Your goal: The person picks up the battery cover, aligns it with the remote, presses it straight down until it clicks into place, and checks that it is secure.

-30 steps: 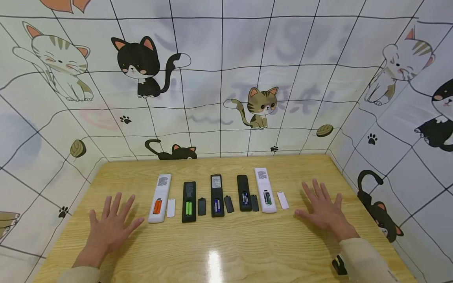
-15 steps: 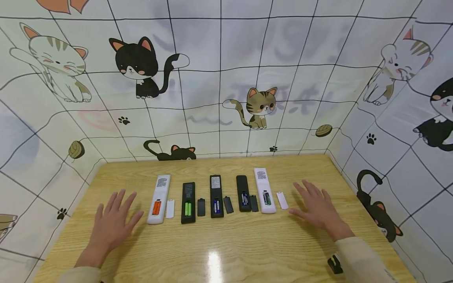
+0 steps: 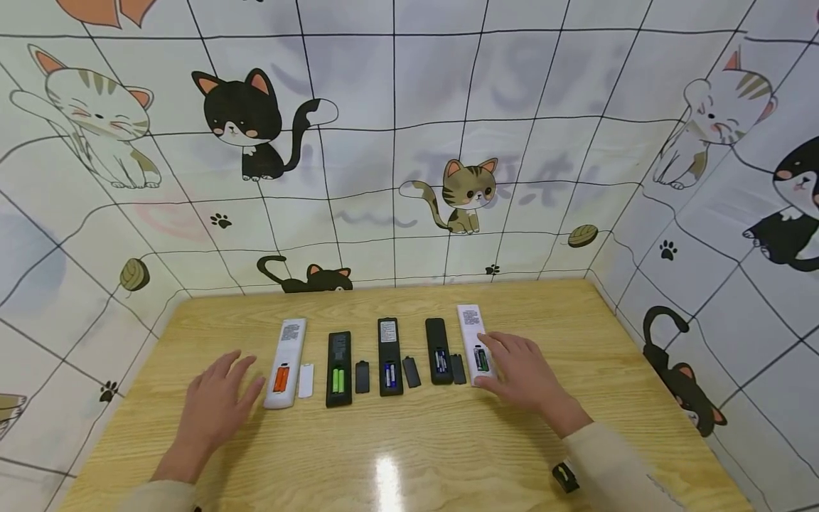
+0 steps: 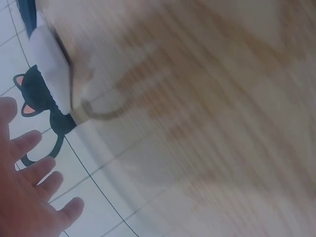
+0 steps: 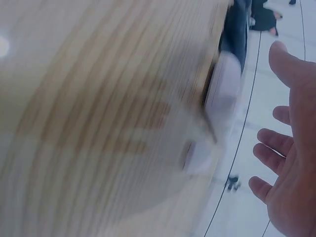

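Note:
My right hand [image 3: 525, 373], its fingers loosely bent, hovers at the lower right of a white remote control [image 3: 470, 323] lying face down with its battery bay uncovered. The hand hides the remote's white battery cover [image 5: 199, 157] in the head view, but the right wrist view shows it, blurred, with the hand apart from it. On the left, my left hand [image 3: 211, 409] holds nothing, fingers spread and relaxed, beside another white remote control [image 3: 291, 343] with orange batteries. Between them lie a black remote [image 3: 340, 345] with green batteries and two black remotes [image 3: 388, 352] [image 3: 436, 334] with blue ones.
Loose battery covers lie right of their remotes: a white one [image 3: 306, 380] and black ones [image 3: 362, 377] [image 3: 411, 372] [image 3: 457, 369]. The wooden table [image 3: 384, 441] meets a cat-printed cloth [image 3: 358, 163] at its back and sides. A small dark device [image 3: 566, 476] sits at my right wrist.
My right hand has moved left from beyond the white battery cover to the right white remote, its fingers bending. My left hand has turned slightly inward and its fingers have drawn closer together.

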### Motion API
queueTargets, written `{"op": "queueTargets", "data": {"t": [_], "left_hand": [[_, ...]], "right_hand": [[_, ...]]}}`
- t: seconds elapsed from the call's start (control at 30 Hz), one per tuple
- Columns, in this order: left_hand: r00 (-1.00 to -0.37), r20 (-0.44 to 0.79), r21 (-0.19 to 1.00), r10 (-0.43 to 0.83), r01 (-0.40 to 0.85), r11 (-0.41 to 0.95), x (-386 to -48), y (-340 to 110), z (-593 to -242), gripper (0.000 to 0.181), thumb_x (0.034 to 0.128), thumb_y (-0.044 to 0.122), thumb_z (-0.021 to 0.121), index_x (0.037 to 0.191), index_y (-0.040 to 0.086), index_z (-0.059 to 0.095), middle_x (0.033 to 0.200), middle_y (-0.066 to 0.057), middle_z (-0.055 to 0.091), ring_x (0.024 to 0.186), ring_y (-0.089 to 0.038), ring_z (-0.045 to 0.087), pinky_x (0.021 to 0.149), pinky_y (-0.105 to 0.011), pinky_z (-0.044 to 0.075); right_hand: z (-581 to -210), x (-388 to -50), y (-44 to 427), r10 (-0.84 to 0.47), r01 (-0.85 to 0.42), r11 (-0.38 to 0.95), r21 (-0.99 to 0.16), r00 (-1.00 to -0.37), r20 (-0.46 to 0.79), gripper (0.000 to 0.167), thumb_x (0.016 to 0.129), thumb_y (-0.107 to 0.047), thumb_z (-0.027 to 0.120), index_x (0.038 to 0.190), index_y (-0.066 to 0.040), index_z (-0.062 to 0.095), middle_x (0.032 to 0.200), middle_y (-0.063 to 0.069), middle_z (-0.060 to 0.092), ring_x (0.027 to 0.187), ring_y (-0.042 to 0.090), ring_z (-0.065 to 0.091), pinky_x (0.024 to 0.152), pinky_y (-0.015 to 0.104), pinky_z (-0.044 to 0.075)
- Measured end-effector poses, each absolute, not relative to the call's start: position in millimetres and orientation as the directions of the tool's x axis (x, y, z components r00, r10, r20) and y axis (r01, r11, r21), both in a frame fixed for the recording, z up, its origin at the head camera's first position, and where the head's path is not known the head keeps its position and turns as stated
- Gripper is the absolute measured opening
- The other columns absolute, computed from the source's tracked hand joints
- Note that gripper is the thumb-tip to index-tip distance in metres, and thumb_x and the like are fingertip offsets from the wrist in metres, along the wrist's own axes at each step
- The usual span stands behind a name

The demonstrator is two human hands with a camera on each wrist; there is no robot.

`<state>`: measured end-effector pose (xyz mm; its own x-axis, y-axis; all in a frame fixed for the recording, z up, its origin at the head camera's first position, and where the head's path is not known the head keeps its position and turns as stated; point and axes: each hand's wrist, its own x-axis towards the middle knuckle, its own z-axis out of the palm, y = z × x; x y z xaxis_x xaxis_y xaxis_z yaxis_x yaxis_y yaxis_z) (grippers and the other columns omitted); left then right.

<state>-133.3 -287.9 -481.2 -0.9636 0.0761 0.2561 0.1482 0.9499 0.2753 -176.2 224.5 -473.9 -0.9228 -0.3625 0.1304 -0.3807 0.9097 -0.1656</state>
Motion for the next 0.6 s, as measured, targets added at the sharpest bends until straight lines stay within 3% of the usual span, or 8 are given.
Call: {"op": "queueTargets", "data": {"t": [0.33, 0.6], "left_hand": [[-0.972, 0.233, 0.335, 0.037, 0.116, 0.935, -140, -274, -481, 0.044, 0.0992, 0.038, 0.053, 0.128, 0.005, 0.059, 0.131, -0.022, 0.058, 0.115, -0.047, 0.056, 0.089, -0.066, 0.042], [-0.987, 0.159, 0.368, 0.013, 0.071, 0.927, -149, -268, -481, 0.046, 0.1003, 0.036, 0.051, 0.133, 0.003, 0.054, 0.135, -0.026, 0.053, 0.118, -0.048, 0.053, 0.092, -0.062, 0.044]], "right_hand": [[-476, -175, 162, -0.488, -0.508, 0.835, -0.211, -0.862, 0.140, 0.078, 0.087, -0.057, 0.064, 0.149, -0.016, 0.040, 0.147, 0.007, 0.047, 0.135, 0.029, 0.044, 0.110, 0.055, 0.032], [-475, -175, 117, -0.568, -0.573, 0.800, -0.176, -0.819, 0.083, 0.077, 0.090, -0.060, 0.059, 0.151, -0.018, 0.036, 0.150, 0.003, 0.043, 0.138, 0.024, 0.039, 0.115, 0.048, 0.027]]}}
